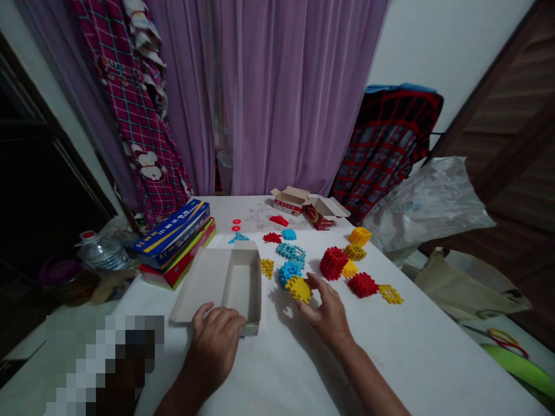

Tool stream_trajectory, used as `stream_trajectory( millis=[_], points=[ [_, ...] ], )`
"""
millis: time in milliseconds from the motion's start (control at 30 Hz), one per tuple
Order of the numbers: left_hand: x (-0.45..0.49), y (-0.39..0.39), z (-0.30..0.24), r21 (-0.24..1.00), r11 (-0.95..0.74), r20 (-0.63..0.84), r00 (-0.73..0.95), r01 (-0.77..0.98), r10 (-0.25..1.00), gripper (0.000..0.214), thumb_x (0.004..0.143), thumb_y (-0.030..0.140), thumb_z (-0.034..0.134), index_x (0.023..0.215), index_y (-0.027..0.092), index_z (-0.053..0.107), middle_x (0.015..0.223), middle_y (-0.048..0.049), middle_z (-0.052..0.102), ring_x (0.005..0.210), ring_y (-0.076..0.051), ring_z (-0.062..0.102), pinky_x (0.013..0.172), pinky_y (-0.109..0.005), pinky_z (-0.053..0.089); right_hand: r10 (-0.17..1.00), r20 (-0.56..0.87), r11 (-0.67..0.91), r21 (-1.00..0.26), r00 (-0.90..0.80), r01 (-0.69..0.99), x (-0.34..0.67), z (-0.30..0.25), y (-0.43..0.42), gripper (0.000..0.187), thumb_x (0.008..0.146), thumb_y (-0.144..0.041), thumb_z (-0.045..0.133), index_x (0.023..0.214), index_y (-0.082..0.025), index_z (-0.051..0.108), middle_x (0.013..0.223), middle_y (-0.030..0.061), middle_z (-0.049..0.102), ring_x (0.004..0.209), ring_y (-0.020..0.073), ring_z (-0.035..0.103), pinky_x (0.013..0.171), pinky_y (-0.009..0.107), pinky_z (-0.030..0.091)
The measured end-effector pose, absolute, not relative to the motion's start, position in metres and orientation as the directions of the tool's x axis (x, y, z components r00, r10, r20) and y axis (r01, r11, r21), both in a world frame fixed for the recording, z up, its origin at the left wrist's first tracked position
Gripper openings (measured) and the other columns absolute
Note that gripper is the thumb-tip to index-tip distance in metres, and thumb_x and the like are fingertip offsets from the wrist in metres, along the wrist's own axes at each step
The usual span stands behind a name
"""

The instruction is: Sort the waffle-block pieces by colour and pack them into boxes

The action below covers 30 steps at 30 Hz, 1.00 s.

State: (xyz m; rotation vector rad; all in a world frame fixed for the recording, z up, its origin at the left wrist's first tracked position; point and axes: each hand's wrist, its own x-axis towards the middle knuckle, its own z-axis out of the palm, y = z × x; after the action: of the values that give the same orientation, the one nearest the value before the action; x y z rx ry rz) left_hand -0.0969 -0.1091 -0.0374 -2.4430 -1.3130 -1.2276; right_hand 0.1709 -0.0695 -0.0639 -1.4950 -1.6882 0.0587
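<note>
An open cardboard box (243,283) with a plain inside lies in front of me, its lid (203,277) folded out to the left. My left hand (219,335) has its fingers curled over the near edge of this box. Between the thumb and fingers of my right hand (325,309) is a yellow plastic gear (299,289), just right of the box. Blue gears (289,273) lie right behind it, and teal gears (290,252) farther back. To the right are a stack of red gears (333,263), another red stack (363,285) and a yellow openwork gear (391,294).
Blue and red boxes (173,237) are stacked at the left table edge. Two small open cartons (289,202) stand at the back. Yellow gears (359,236) sit near the right edge. A water jug (102,251) is left of the table; scissors (503,341) lie at the right.
</note>
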Motion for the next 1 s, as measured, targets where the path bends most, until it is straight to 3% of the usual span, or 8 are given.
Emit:
stream_trajectory(
  millis=[233,500,600,700,767,867,933,1000],
  points=[
    [-0.098,-0.111,-0.039,0.291,-0.632,0.687,0.302,0.718,0.661,0.023,0.09,0.012,0.044,0.09,0.023,0.064,0.083,-0.0007,0.067,0.083,-0.017,0.058,0.101,-0.041,0.027,0.812,0.572,0.465,-0.518,-0.113,0.718,0.097,-0.008,-0.023,0.054,0.07,-0.031,0.069,0.122,-0.021,0.057,0.108,0.0092,0.07,0.097,0.0266,0.063,0.087,0.041,0.046],
    [-0.097,-0.111,-0.044,0.305,-0.614,0.678,0.287,0.728,0.677,0.023,0.089,0.011,0.044,0.088,0.024,0.064,0.082,0.0005,0.066,0.084,-0.017,0.057,0.102,-0.041,0.026,0.837,0.48,0.479,-0.412,-0.262,0.775,0.069,-0.005,0.007,0.07,0.072,-0.039,0.073,0.134,-0.014,0.05,0.126,0.0172,0.063,0.114,0.0347,0.056,0.094,0.049,0.04],
    [-0.097,-0.111,-0.043,0.304,-0.607,0.677,0.282,0.734,0.68,0.023,0.088,0.011,0.045,0.087,0.024,0.063,0.081,0.0008,0.065,0.083,-0.016,0.057,0.101,-0.041,0.027,0.813,0.546,0.467,-0.404,-0.202,0.787,0.084,-0.011,-0.003,0.054,0.078,-0.036,0.068,0.127,-0.017,0.057,0.133,0.0164,0.058,0.12,0.0331,0.052,0.096,0.049,0.04],
    [-0.097,-0.112,-0.042,0.288,-0.605,0.674,0.292,0.742,0.678,0.022,0.088,0.011,0.045,0.088,0.023,0.064,0.081,0.0006,0.065,0.082,-0.016,0.057,0.1,-0.04,0.029,0.763,0.639,0.449,-0.422,-0.093,0.788,0.117,-0.017,-0.022,0.027,0.087,-0.031,0.056,0.109,-0.021,0.068,0.117,0.0115,0.068,0.109,0.027,0.06,0.093,0.045,0.044],
    [-0.097,-0.111,-0.042,0.283,-0.609,0.679,0.293,0.741,0.673,0.023,0.089,0.011,0.045,0.089,0.023,0.064,0.081,0.0003,0.065,0.082,-0.016,0.058,0.101,-0.04,0.029,0.731,0.681,0.429,-0.425,-0.03,0.797,0.154,-0.017,-0.035,0.022,0.089,-0.031,0.052,0.098,-0.023,0.071,0.106,0.0091,0.072,0.102,0.0246,0.064,0.09,0.042,0.047],
    [-0.098,-0.109,-0.042,0.271,-0.626,0.722,0.275,0.731,0.634,0.025,0.092,0.014,0.042,0.088,0.023,0.065,0.08,-0.0001,0.066,0.081,-0.016,0.059,0.102,-0.041,0.029,0.72,0.689,0.283,-0.401,0.084,0.871,0.229,-0.012,-0.046,0.023,0.086,-0.034,0.053,0.089,-0.023,0.072,0.096,0.0083,0.074,0.094,0.0245,0.066,0.087,0.04,0.049],
    [-0.099,-0.106,-0.043,0.237,-0.646,0.742,0.294,0.726,0.603,0.024,0.094,0.016,0.042,0.089,0.023,0.065,0.08,0.0002,0.068,0.081,-0.016,0.06,0.103,-0.041,0.029,0.741,0.611,0.008,-0.421,0.277,0.907,0.284,-0.005,-0.046,0.027,0.084,-0.035,0.051,0.093,-0.021,0.073,0.098,0.0097,0.074,0.091,0.0253,0.067,0.079,0.037,0.051],
    [-0.103,-0.102,-0.046,0.199,-0.661,0.747,0.325,0.723,0.58,0.023,0.094,0.017,0.043,0.089,0.024,0.065,0.081,0.0002,0.069,0.081,-0.016,0.062,0.103,-0.04,0.03,0.788,0.405,-0.312,-0.386,0.463,0.868,0.332,-0.001,-0.041,0.033,0.086,-0.033,0.047,0.104,-0.02,0.071,0.103,0.0099,0.073,0.092,0.0252,0.068,0.075,0.035,0.051]
  ],
)
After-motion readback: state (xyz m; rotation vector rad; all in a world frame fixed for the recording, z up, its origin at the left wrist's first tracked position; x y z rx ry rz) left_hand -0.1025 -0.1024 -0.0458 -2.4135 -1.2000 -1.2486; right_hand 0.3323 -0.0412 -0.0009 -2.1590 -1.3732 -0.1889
